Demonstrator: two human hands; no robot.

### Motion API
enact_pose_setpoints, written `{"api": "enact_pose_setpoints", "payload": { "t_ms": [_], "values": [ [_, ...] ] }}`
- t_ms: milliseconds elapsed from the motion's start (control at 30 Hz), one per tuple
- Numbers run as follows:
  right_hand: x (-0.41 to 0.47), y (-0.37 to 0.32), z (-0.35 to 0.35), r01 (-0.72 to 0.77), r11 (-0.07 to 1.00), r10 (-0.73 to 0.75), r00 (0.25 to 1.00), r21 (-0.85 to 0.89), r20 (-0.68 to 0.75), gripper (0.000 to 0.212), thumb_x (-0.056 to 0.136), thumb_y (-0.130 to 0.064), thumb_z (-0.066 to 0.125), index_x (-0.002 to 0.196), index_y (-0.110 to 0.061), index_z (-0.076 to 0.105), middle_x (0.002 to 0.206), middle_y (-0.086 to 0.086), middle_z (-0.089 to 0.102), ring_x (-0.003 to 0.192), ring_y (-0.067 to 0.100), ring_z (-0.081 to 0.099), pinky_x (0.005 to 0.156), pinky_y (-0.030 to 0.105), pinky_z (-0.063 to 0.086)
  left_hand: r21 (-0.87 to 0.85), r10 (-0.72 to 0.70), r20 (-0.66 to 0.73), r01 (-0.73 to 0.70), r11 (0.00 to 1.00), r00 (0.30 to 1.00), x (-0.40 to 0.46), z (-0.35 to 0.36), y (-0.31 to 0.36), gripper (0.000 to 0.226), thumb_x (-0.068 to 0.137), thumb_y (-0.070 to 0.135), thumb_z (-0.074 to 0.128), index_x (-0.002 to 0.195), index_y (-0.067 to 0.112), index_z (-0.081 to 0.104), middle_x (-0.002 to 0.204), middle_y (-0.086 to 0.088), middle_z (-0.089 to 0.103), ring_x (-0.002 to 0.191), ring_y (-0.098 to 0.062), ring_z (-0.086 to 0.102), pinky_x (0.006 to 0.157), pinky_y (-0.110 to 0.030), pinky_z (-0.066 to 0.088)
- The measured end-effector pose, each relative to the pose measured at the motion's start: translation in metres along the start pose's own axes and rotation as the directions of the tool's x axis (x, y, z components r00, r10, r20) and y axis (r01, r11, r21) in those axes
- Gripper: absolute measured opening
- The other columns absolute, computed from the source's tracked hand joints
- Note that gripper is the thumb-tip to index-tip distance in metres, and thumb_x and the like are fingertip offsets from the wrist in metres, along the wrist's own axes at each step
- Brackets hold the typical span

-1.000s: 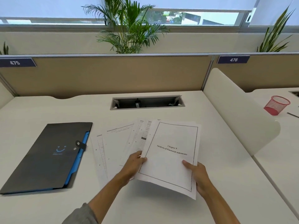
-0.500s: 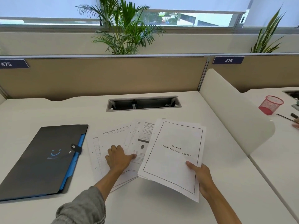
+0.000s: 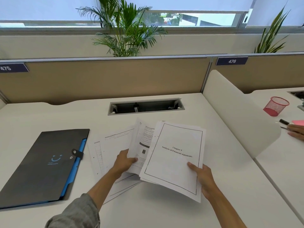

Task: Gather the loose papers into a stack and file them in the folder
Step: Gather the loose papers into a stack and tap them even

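Observation:
My right hand [image 3: 203, 176] grips a thin stack of papers [image 3: 174, 160] by its lower right edge, held tilted above the desk; its top sheet reads "Chapter 5". My left hand [image 3: 123, 162] pinches a printed sheet [image 3: 141, 145] by its lower edge and lifts it, its right side tucked under the stack. Two or three more loose sheets [image 3: 113, 145] lie flat on the white desk [image 3: 164, 211] under my left arm. The dark grey folder [image 3: 44, 163] with blue inner pockets lies closed to the left, its snap strap fastened.
A cable tray slot [image 3: 145, 106] is set into the desk behind the papers. A curved white divider [image 3: 238, 116] borders the right side. Beyond it stand a red mesh cup [image 3: 276, 106], pens [image 3: 285, 124] and another person's hand [image 3: 297, 131].
My left hand went from flat on the loose sheets to pinching one printed sheet and lifting it beside the stack. My right hand keeps hold of the stack.

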State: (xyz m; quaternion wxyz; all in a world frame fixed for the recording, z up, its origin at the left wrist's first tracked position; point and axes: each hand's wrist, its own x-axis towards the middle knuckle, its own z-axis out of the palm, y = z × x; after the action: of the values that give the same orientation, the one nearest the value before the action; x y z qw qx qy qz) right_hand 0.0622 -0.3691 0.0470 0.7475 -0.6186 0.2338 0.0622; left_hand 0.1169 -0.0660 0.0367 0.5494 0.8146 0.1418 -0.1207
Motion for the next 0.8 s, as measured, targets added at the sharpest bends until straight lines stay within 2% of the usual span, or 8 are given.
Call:
{"api": "enact_pose_setpoints", "payload": {
  "t_ms": [167, 333, 467, 567, 633, 700, 733, 800],
  "values": [
    [0.003, -0.006, 0.011, 0.012, 1.0, -0.012, 1.0, -0.015, 0.02, 0.02, 0.086, -0.014, 0.07, 0.106, -0.008, 0.07, 0.1, 0.007, 0.076, 0.087, 0.023, 0.073, 0.067, 0.031, 0.058, -0.248, 0.011, 0.074, 0.008, 0.969, 0.997, -0.015, -0.005, 0.006, 0.032, 0.089, 0.007, 0.064, 0.121, 0.007, 0.061, 0.103, 0.0, 0.072, 0.097, -0.021, 0.069, 0.079, -0.029, 0.055],
    [0.007, -0.013, 0.025, 0.054, 0.997, -0.053, 0.998, -0.047, 0.021, 0.023, 0.086, -0.016, 0.07, 0.108, -0.006, 0.07, 0.102, 0.008, 0.075, 0.09, 0.024, 0.073, 0.072, 0.034, 0.058, -0.386, 0.03, 0.143, 0.027, 0.922, 0.989, -0.032, -0.012, 0.01, 0.029, 0.091, 0.011, 0.062, 0.12, 0.011, 0.062, 0.113, -0.008, 0.073, 0.103, -0.029, 0.07, 0.083, -0.038, 0.057],
    [0.005, -0.021, 0.037, 0.123, 0.991, -0.121, 0.991, -0.048, 0.05, 0.02, 0.087, -0.017, 0.069, 0.107, -0.014, 0.07, 0.102, 0.003, 0.076, 0.087, 0.019, 0.074, 0.07, 0.029, 0.058, -0.412, 0.097, 0.184, -0.013, 0.911, 0.978, -0.047, -0.018, 0.017, 0.032, 0.09, 0.021, 0.063, 0.122, 0.019, 0.06, 0.114, -0.003, 0.073, 0.103, -0.022, 0.07, 0.083, -0.037, 0.057],
    [0.002, -0.027, 0.046, 0.175, 0.984, -0.172, 0.981, -0.027, 0.092, 0.032, 0.085, -0.016, 0.072, 0.116, -0.018, 0.062, 0.109, 0.0, 0.074, 0.092, 0.018, 0.073, 0.073, 0.03, 0.059, -0.402, 0.157, 0.183, -0.072, 0.913, 0.971, -0.059, -0.022, 0.023, 0.051, 0.076, 0.042, 0.072, 0.121, 0.022, 0.061, 0.112, 0.001, 0.074, 0.102, -0.017, 0.071, 0.08, -0.033, 0.057],
    [0.0, -0.031, 0.051, 0.206, 0.978, -0.202, 0.976, -0.044, 0.078, 0.046, 0.083, -0.014, 0.074, 0.122, -0.018, 0.051, 0.112, -0.001, 0.069, 0.093, 0.016, 0.07, 0.067, 0.021, 0.058, -0.393, 0.184, 0.183, -0.1, 0.914, 0.966, -0.065, -0.024, 0.025, 0.074, 0.055, 0.062, 0.08, 0.117, 0.026, 0.063, 0.111, 0.002, 0.074, 0.101, -0.016, 0.071, 0.079, -0.03, 0.058],
    [-0.001, -0.036, 0.056, 0.247, 0.968, -0.243, 0.967, -0.045, 0.08, 0.057, 0.081, -0.012, 0.076, 0.128, -0.02, 0.045, 0.113, -0.004, 0.066, 0.097, 0.014, 0.068, 0.063, 0.016, 0.057, -0.404, 0.21, 0.185, -0.12, 0.907, 0.96, -0.069, -0.029, 0.026, 0.081, 0.046, 0.067, 0.081, 0.115, 0.027, 0.064, 0.111, 0.003, 0.074, 0.101, -0.016, 0.071, 0.078, -0.027, 0.058],
    [-0.001, -0.037, 0.058, 0.269, 0.962, -0.265, 0.96, -0.048, 0.089, 0.059, 0.08, -0.011, 0.077, 0.129, -0.02, 0.046, 0.114, -0.004, 0.067, 0.098, 0.014, 0.068, 0.066, 0.017, 0.058, -0.407, 0.219, 0.187, -0.127, 0.904, 0.958, -0.071, -0.031, 0.027, 0.082, 0.047, 0.066, 0.081, 0.116, 0.026, 0.064, 0.111, 0.002, 0.074, 0.102, -0.017, 0.071, 0.078, -0.027, 0.058],
    [-0.001, -0.04, 0.06, 0.295, 0.954, -0.286, 0.95, -0.058, 0.124, 0.051, 0.079, -0.011, 0.077, 0.125, -0.018, 0.055, 0.113, -0.001, 0.071, 0.098, 0.018, 0.071, 0.076, 0.028, 0.06, -0.413, 0.227, 0.182, -0.135, 0.901, 0.957, -0.074, -0.036, 0.028, 0.083, 0.048, 0.064, 0.082, 0.118, 0.022, 0.064, 0.113, -0.001, 0.074, 0.104, -0.02, 0.07, 0.079, -0.027, 0.058]
  ]
}}
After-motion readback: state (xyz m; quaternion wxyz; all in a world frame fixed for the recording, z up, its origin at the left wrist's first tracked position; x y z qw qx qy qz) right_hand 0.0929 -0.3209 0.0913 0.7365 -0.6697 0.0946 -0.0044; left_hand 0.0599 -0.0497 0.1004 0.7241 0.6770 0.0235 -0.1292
